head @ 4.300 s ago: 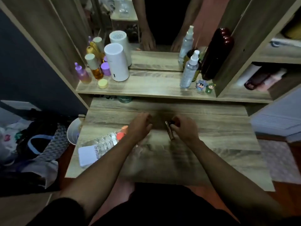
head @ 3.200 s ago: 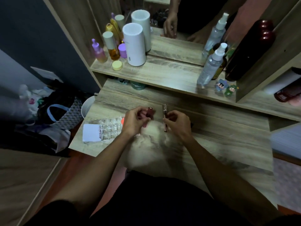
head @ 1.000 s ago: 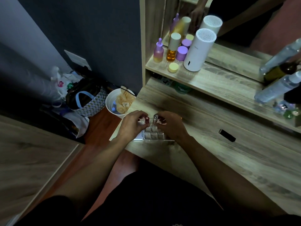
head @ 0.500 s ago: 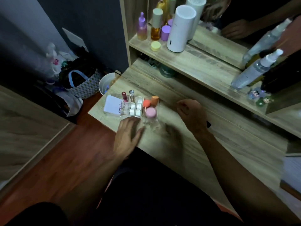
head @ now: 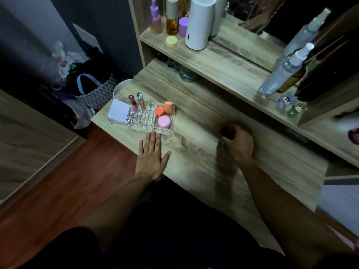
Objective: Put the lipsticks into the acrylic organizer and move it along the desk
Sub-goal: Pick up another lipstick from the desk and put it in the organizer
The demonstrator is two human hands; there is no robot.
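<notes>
The clear acrylic organizer (head: 162, 130) sits near the desk's left end. A red lipstick (head: 132, 102) and a clear, gold-toned lipstick (head: 141, 100) stand upright in its back slots. Its right compartment holds two orange jars (head: 168, 108) and a pink jar (head: 164, 121). A white flat case (head: 118, 112) lies at its left end. My left hand (head: 151, 156) rests flat and open on the desk, fingertips just short of the organizer's front wall. My right hand (head: 238, 144), blurred, is curled around a black lipstick (head: 225, 131) on the desk further right.
A raised shelf (head: 223, 61) behind the desk carries a white cylinder (head: 199, 22), small bottles and spray bottles (head: 281, 70), with a mirror behind. A green jar (head: 187, 74) sits under the shelf. A white bucket (head: 119, 88) and a bag (head: 91, 84) lie on the floor to the left.
Both hands let go of the two lipsticks, which stand in the organizer. My left hand drew back and flattened on the desk; my right hand moved right onto the black lipstick.
</notes>
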